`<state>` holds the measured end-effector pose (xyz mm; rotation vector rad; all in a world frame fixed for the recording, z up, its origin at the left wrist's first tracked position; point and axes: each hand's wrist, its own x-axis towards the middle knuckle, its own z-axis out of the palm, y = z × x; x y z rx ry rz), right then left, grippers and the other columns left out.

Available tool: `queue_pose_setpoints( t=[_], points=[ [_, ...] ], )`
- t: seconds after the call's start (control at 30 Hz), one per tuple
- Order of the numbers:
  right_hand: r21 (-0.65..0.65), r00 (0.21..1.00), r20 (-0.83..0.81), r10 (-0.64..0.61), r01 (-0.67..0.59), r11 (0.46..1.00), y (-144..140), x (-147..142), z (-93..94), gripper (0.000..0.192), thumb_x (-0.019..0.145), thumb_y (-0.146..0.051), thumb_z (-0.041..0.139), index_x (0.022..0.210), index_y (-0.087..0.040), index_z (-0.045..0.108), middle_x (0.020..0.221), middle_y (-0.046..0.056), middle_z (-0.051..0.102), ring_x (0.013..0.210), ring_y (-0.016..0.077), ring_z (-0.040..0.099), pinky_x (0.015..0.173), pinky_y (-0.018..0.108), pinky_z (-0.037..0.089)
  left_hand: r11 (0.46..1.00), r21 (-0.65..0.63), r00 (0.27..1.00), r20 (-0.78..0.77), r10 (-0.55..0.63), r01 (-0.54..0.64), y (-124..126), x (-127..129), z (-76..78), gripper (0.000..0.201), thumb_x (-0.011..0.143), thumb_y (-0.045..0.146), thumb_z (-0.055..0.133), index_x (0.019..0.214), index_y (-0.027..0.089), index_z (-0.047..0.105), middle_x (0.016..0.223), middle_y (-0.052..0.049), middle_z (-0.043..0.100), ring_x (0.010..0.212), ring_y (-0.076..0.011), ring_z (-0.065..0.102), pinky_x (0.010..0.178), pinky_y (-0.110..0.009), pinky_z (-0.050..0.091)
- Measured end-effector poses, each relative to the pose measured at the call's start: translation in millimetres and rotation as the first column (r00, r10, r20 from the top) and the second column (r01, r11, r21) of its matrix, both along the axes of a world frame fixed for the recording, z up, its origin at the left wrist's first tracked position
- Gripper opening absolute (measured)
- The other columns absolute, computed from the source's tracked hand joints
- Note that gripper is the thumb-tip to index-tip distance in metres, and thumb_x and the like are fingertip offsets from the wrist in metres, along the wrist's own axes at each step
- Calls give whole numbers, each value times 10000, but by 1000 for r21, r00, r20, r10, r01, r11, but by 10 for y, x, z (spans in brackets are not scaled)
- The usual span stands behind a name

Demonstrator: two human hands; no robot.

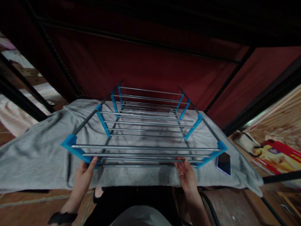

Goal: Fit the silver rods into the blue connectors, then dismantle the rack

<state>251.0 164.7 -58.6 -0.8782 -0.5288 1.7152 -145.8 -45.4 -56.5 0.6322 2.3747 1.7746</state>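
A tiered rack of silver metal rods with blue plastic side brackets stands on a grey cloth spread over a surface. My left hand touches the near left blue bracket from below, its fingers curled around the lower corner. My right hand reaches up to the near bottom rods on the right side, fingertips against them. A dark wristband sits on my left wrist.
A phone with a pale case lies on the cloth by the rack's near right corner. Red fabric walls on a dark pole frame enclose the back. A red and yellow printed package lies at the right. Brown floor below.
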Motion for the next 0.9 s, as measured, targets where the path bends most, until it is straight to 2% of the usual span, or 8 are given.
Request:
queue_pose_setpoints(
  t=[0.1, 0.23, 0.33, 0.47, 0.57, 0.73, 0.8, 0.9],
  points=[
    [-16, 1000, 27, 12, -11, 1000, 14, 38, -37, 360, 664, -427, 878, 881, -197, 706, 903, 4, 748, 859, 160, 707, 833, 332, 609, 998, 29, 991, 121, -64, 61, 41, -54, 24, 640, 578, 775, 717, 781, 171, 661, 719, -23, 675, 723, -218, 615, 731, -342, 511],
    [-6, 998, 50, 39, -39, 999, 30, 103, -73, 312, 712, -410, 852, 904, -206, 714, 937, -6, 747, 905, 148, 706, 878, 325, 607, 978, -3, 972, 115, -205, 207, 19, -89, 61, 547, 593, 710, 735, 695, 178, 659, 664, -13, 664, 661, -188, 576, 682, -313, 488],
    [-12, 998, 42, 51, -50, 999, 43, 141, -92, 278, 738, -401, 836, 905, -214, 719, 953, -12, 747, 932, 141, 704, 889, 310, 611, 978, -51, 978, 65, -197, 201, 7, -99, 51, 493, 630, 679, 707, 610, 195, 613, 592, -2, 611, 612, -171, 533, 634, -296, 461],
    [-45, 997, 14, 73, -72, 996, -7, 87, -115, 248, 770, -389, 803, 934, -219, 725, 1019, -1, 744, 977, 134, 701, 881, 268, 615, 979, 9, 973, 106, -203, 203, 16, -59, 22, 443, 671, 628, 699, 654, 192, 623, 619, -14, 625, 612, -170, 546, 623, -292, 461],
    [-117, 973, -39, 226, -229, 966, -115, -151, -128, 237, 809, -376, 753, 992, -230, 721, 1079, 13, 737, 1066, 144, 685, 924, 277, 603, 976, 56, 966, 141, -215, 209, 11, -13, 24, 427, 691, 604, 705, 700, 185, 627, 646, -12, 626, 623, -165, 544, 634, -289, 461],
    [-188, 859, -142, 492, -512, 838, -335, -904, -98, 196, 777, -198, 709, 972, -197, 699, 1081, 57, 741, 1110, 178, 677, 969, 353, 584, 967, 98, 951, 183, -249, 234, -31, 24, 47, 375, 746, 546, 699, 767, 178, 631, 705, -12, 633, 688, -170, 564, 699, -296, 475],
    [-244, 851, -221, 476, -521, 818, -393, -1202, -58, 147, 763, -186, 680, 910, -192, 681, 993, 50, 754, 1056, 184, 696, 943, 376, 592, 964, 117, 947, 192, -259, 240, -45, 26, 44, 348, 756, 507, 707, 818, 172, 640, 758, -17, 644, 729, -172, 572, 738, -301, 480],
    [-292, 894, -294, 339, -422, 858, -412, -1511, 16, 61, 721, -202, 651, 765, -214, 611, 709, -30, 704, 764, 144, 710, 780, 334, 619, 963, 150, 950, 188, -250, 223, -46, 35, 22, 353, 737, 430, 747, 949, 166, 646, 844, -22, 656, 786, -176, 579, 771, -305, 483]
  ],
)
